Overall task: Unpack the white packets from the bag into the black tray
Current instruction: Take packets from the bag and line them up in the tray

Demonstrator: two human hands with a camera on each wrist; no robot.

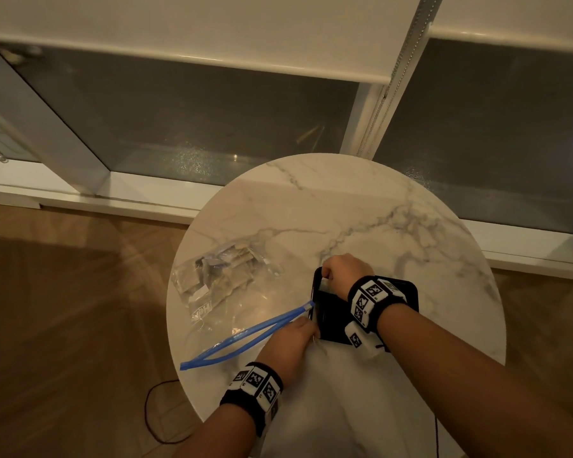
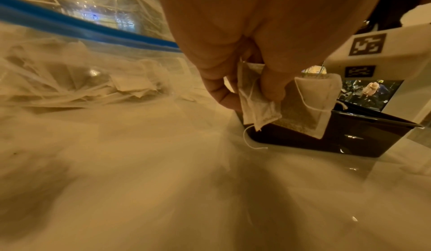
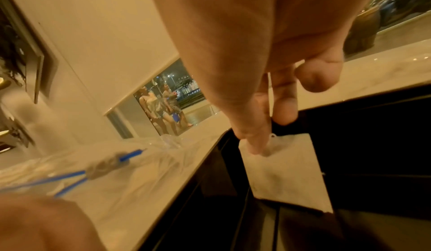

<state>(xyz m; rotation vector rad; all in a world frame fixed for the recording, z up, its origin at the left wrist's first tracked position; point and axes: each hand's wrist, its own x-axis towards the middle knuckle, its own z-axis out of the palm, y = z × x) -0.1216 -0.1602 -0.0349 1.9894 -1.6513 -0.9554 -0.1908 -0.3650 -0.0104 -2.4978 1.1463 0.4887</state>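
Note:
A clear zip bag (image 1: 225, 285) with a blue zipper strip lies open on the left of the round marble table (image 1: 344, 209), with several white packets (image 1: 212, 272) inside. The black tray (image 1: 331, 315) sits to its right. My right hand (image 1: 331, 274) pinches a white packet (image 3: 286, 172) by its top edge and hangs it over the tray's (image 3: 373, 144) far left corner. My left hand (image 1: 306, 328) is at the tray's near left corner, between bag and tray. Its thumb and fingers pinch another white packet (image 2: 256, 107), whose string dangles onto the table beside the tray (image 2: 349, 137).
The table stands close to a window wall with a low white sill (image 1: 80, 193). Wooden floor (image 1: 63, 309) lies to the left, with a dark cable (image 1: 153, 418) on it. Bare marble shows behind and to the right of the tray.

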